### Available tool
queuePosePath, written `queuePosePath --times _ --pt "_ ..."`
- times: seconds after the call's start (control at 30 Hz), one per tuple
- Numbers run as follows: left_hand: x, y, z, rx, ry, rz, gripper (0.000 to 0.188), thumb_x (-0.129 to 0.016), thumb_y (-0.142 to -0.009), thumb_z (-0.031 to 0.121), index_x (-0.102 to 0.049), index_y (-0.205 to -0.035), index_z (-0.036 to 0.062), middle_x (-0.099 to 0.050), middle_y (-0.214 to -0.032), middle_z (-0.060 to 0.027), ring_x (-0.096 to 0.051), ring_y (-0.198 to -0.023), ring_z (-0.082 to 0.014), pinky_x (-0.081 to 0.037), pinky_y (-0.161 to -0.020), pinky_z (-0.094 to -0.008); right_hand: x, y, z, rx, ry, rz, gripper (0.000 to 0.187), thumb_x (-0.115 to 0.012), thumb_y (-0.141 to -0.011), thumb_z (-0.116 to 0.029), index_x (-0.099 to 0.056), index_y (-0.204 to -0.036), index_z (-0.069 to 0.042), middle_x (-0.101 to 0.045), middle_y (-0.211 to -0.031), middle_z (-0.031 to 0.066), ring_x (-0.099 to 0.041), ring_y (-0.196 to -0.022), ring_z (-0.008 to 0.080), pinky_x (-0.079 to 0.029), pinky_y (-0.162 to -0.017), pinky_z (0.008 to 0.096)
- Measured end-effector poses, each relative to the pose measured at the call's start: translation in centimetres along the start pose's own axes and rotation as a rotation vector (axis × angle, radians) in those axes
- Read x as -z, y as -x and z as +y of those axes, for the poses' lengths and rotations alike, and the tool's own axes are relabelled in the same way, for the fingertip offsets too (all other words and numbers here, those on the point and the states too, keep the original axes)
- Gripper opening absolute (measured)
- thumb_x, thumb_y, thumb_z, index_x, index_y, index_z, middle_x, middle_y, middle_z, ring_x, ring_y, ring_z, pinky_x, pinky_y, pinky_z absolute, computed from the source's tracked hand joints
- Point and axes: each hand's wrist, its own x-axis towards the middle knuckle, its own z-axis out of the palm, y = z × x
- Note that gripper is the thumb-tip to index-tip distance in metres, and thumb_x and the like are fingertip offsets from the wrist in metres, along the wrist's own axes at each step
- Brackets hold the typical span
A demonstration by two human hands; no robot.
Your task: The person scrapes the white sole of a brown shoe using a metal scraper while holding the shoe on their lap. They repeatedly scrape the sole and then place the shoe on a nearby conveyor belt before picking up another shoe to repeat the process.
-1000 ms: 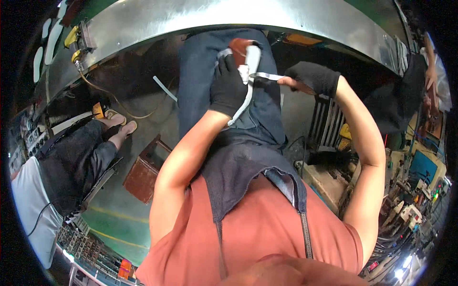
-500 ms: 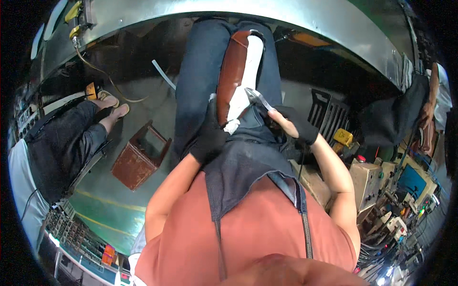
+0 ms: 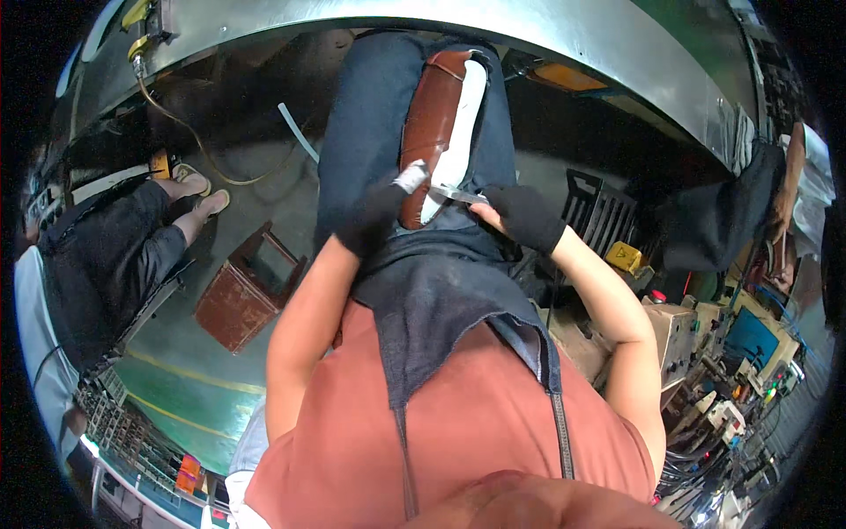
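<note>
A brown leather shoe (image 3: 432, 117) lies lengthwise on my thighs, its long white underside (image 3: 460, 132) facing up and to the right. My left hand (image 3: 376, 216), in a black glove, closes on the shoe's near left side; white wrapping covers the fingertip on the leather. In my black-gloved right hand (image 3: 522, 216), a silver pincer-like metal tool (image 3: 458, 194) points left. Its tip meets the white surface near the shoe's near end, close to the left fingertips. The tool's handles are mostly hidden in the glove.
Beyond my knees runs a metal bench edge (image 3: 423, 19). A brown stool (image 3: 236, 304) stands on the left floor, near another person's legs (image 3: 189, 207). At right are a black slatted crate (image 3: 595, 212), a yellow block (image 3: 625, 257) and a control box (image 3: 667, 331).
My left hand has moved up and right onto the shoe. The tool has swung to point left, nearer the left fingertips. A white crumpled bit at the near end no longer shows.
</note>
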Motion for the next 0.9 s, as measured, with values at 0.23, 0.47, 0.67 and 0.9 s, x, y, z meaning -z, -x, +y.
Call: queuePosePath --times 0.23,0.47,0.67,0.9 --pt "-3.5 -0.3 0.3 -0.385 -0.422 0.128 0.037 -0.061 -0.088 0.017 -0.052 -0.119 -0.0001 -0.06 -0.11 -0.0096 -0.058 -0.1 -0.0178 -0.046 -0.084 -0.0317 8.2 0.2 -1.7 -0.054 0.165 -0.383 0.051 -0.043 -0.092 -0.049 -0.061 -0.089 -0.001 -0.059 -0.081 0.0244 -0.059 -0.076 0.0391 -0.046 -0.067 0.043" --pt "-2.4 -1.0 -0.6 -0.44 -0.441 0.035 0.045 -0.067 -0.083 0.018 -0.049 -0.122 0.0021 -0.057 -0.114 -0.0113 -0.056 -0.102 -0.0184 -0.044 -0.087 -0.0327 6.9 -0.5 -6.5 0.346 -0.182 0.221 0.036 -0.054 -0.089 -0.037 -0.061 -0.086 -0.002 -0.056 -0.072 0.0192 -0.056 -0.069 0.0359 -0.043 -0.06 0.04" --pt "-1.4 -1.7 -3.5 -0.508 -0.558 0.131 0.041 -0.068 -0.082 0.019 -0.051 -0.117 0.0046 -0.06 -0.109 -0.0104 -0.058 -0.1 -0.021 -0.045 -0.086 -0.033 6.4 0.8 -5.7 0.082 0.082 0.095 0.037 -0.053 -0.09 -0.037 -0.063 -0.083 -0.002 -0.061 -0.074 0.0207 -0.06 -0.067 0.037 -0.046 -0.061 0.0423" --pt "-0.5 -1.6 -3.8 -0.651 -0.667 0.132 0.055 -0.069 -0.08 0.03 -0.043 -0.12 0.003 -0.06 -0.108 -0.0156 -0.059 -0.1 -0.0257 -0.047 -0.084 -0.0368 4.4 -0.3 -4.3 -0.11 -0.116 0.06 0.037 -0.05 -0.091 -0.034 -0.062 -0.082 0.0 -0.058 -0.072 0.023 -0.058 -0.065 0.0363 -0.044 -0.06 0.0421"
